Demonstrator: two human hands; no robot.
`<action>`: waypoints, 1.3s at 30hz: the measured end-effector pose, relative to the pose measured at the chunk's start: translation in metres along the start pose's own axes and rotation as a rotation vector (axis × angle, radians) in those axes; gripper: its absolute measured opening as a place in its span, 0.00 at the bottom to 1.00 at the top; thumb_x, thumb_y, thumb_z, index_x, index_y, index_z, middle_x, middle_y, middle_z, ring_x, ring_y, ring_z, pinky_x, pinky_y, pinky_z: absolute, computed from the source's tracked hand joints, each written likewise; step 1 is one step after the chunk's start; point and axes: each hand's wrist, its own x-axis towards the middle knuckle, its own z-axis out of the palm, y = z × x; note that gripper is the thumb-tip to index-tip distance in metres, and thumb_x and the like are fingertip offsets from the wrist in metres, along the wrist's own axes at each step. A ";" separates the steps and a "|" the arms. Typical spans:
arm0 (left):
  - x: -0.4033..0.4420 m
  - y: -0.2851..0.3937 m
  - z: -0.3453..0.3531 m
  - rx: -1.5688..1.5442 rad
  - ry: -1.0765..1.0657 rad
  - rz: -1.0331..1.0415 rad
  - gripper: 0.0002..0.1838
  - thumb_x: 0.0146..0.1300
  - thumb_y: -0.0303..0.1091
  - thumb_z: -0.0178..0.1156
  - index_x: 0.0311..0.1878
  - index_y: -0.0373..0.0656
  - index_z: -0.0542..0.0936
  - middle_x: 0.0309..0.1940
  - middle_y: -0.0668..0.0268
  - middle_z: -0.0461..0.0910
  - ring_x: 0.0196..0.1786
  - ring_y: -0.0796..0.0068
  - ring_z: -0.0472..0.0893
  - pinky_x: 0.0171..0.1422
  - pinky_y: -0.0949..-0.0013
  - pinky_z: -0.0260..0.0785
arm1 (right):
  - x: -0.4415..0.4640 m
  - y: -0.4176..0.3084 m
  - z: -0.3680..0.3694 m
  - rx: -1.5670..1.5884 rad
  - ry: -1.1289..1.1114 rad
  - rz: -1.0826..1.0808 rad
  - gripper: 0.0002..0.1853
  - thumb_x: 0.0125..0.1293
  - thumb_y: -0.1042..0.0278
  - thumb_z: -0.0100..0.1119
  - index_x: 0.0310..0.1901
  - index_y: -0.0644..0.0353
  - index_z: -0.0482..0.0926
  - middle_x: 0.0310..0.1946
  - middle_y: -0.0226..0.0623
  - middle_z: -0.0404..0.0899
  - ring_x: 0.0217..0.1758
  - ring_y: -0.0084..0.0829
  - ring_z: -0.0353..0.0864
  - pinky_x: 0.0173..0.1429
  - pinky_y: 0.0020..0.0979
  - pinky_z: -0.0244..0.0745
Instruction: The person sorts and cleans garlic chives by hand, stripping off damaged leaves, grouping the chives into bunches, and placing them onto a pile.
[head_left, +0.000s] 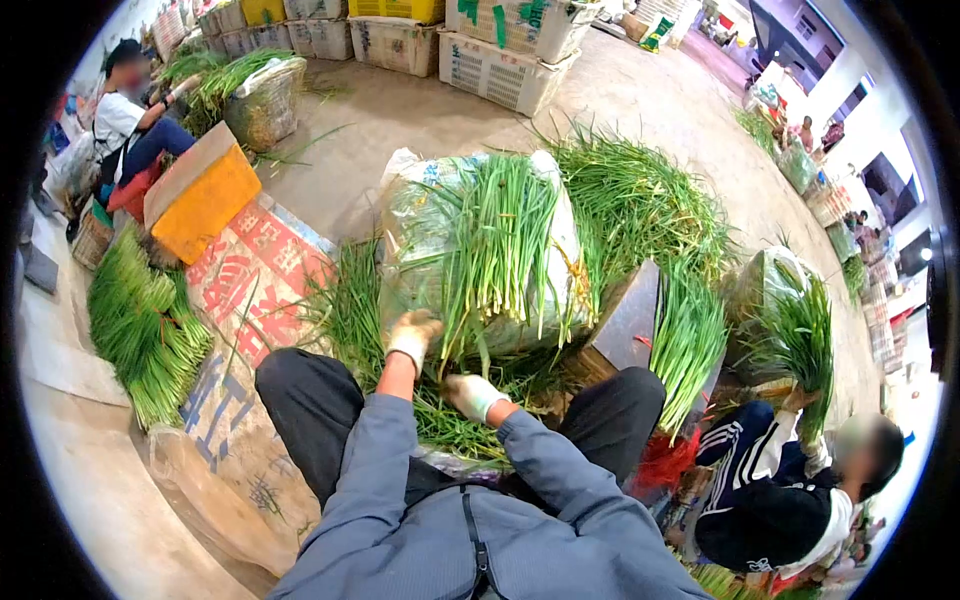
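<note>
Both my hands wear pale work gloves. My left hand [412, 336] is beside the front left of a plastic-wrapped bundle [410, 240], its fingers slightly blurred and partly turned from view. Lower and to the right, my right hand [474, 397] has its fingers curled together over loose green stalks [455, 425] between my knees; a few thin stalks seem to be in its grip. On top of the wrapped bundle lies a sheaf of long green chives or similar leaves [510, 230], pale stem ends toward me.
A big heap of greens [640, 200] lies behind right, with a tied bunch [690, 340] against a dark board [625, 330]. Left are an orange box [205, 195], printed cardboard [255, 270] and another green pile [150, 330]. Co-workers sit at right [770, 500] and far left [120, 120]. Crates [505, 75] stand behind.
</note>
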 end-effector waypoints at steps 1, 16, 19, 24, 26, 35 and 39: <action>-0.014 0.010 -0.009 0.106 0.246 0.024 0.29 0.55 0.33 0.72 0.61 0.40 0.77 0.53 0.57 0.83 0.54 0.62 0.82 0.58 0.59 0.75 | -0.005 0.009 0.008 -0.218 -0.307 0.045 0.18 0.64 0.56 0.62 0.48 0.60 0.83 0.48 0.46 0.85 0.51 0.49 0.84 0.54 0.43 0.78; 0.115 -0.169 -0.064 -0.207 1.086 -0.174 0.08 0.55 0.25 0.61 0.38 0.41 0.84 0.35 0.60 0.87 0.37 0.66 0.84 0.45 0.62 0.77 | -0.012 0.018 0.016 -0.144 -0.331 0.317 0.32 0.62 0.45 0.64 0.61 0.61 0.77 0.52 0.53 0.83 0.55 0.52 0.82 0.60 0.41 0.76; 0.124 -0.168 -0.096 0.100 0.847 -0.433 0.12 0.54 0.33 0.67 0.42 0.40 0.85 0.39 0.55 0.87 0.42 0.58 0.86 0.49 0.58 0.78 | -0.004 0.017 0.032 -0.060 -0.451 0.245 0.31 0.62 0.46 0.65 0.61 0.59 0.76 0.52 0.52 0.83 0.56 0.51 0.82 0.59 0.42 0.76; 0.136 -0.162 -0.080 0.672 0.639 -0.417 0.21 0.57 0.40 0.69 0.50 0.39 0.83 0.49 0.51 0.85 0.52 0.52 0.84 0.57 0.55 0.77 | 0.013 0.030 0.037 0.002 -0.321 0.228 0.30 0.62 0.46 0.65 0.60 0.58 0.76 0.50 0.51 0.83 0.55 0.51 0.82 0.59 0.42 0.76; 0.141 -0.168 -0.079 0.803 0.616 -0.398 0.23 0.58 0.39 0.67 0.55 0.38 0.81 0.52 0.51 0.84 0.53 0.53 0.84 0.60 0.55 0.75 | 0.018 0.030 0.030 -0.012 -0.310 0.226 0.30 0.63 0.45 0.64 0.59 0.59 0.76 0.50 0.52 0.83 0.55 0.51 0.81 0.59 0.43 0.76; 0.146 -0.172 -0.191 -0.227 0.992 -0.241 0.11 0.72 0.33 0.51 0.54 0.45 0.78 0.33 0.61 0.81 0.26 0.63 0.81 0.31 0.57 0.73 | 0.040 0.002 0.010 -0.008 -0.258 0.164 0.26 0.64 0.51 0.64 0.57 0.60 0.77 0.49 0.54 0.83 0.55 0.52 0.81 0.59 0.44 0.75; 0.104 -0.092 -0.208 -0.463 0.741 -0.098 0.14 0.72 0.37 0.53 0.58 0.52 0.74 0.33 0.64 0.79 0.24 0.66 0.78 0.23 0.62 0.72 | 0.035 -0.018 0.004 -0.021 -0.238 0.097 0.26 0.64 0.50 0.63 0.57 0.60 0.78 0.48 0.54 0.83 0.54 0.52 0.82 0.58 0.44 0.76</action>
